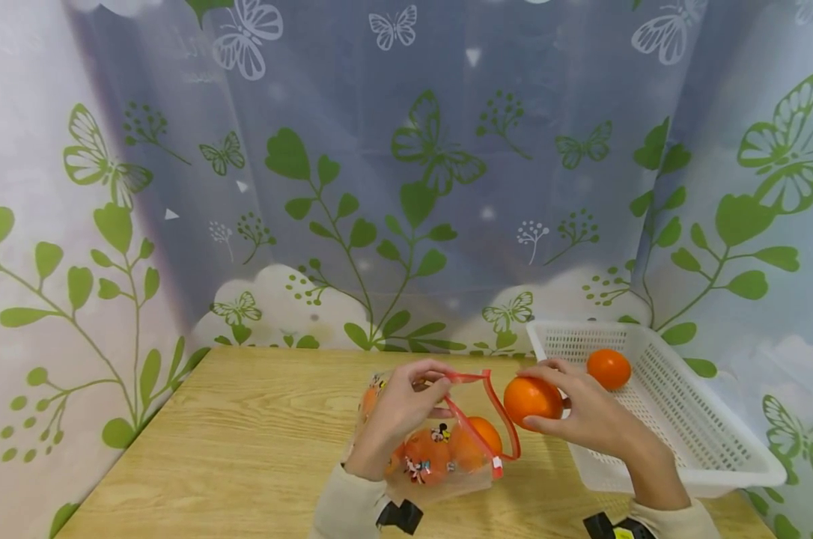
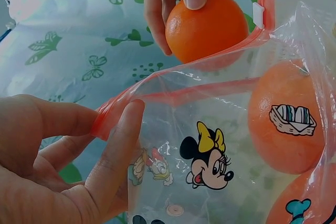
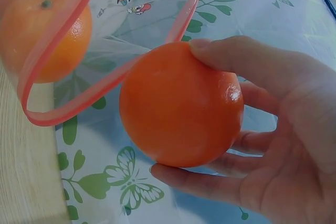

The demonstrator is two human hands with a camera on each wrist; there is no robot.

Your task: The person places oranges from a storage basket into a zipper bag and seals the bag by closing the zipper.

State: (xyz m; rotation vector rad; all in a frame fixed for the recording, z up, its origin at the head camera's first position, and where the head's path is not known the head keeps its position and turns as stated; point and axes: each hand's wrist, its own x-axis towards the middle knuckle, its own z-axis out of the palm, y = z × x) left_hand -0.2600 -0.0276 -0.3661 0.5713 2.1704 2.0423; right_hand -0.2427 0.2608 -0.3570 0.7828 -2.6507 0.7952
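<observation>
Snag hazard at slack red rim [image 3: 79,104] of clear bag [image 2: 168,166], pinched at one side only by left hand [image 1: 401,408], for orange [image 1: 531,401] gripped just outside by right hand [image 1: 598,415].

A glossy round orange [image 1: 531,401] is held upright just right of a clear, cartoon-printed bag [image 1: 440,434], red-rimmed mouth open, other oranges [image 1: 488,433] inside.

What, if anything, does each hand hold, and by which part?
The left hand pinches a clear bag by the red strip at its open mouth. The right hand holds an orange round the side away from the bag.
</observation>
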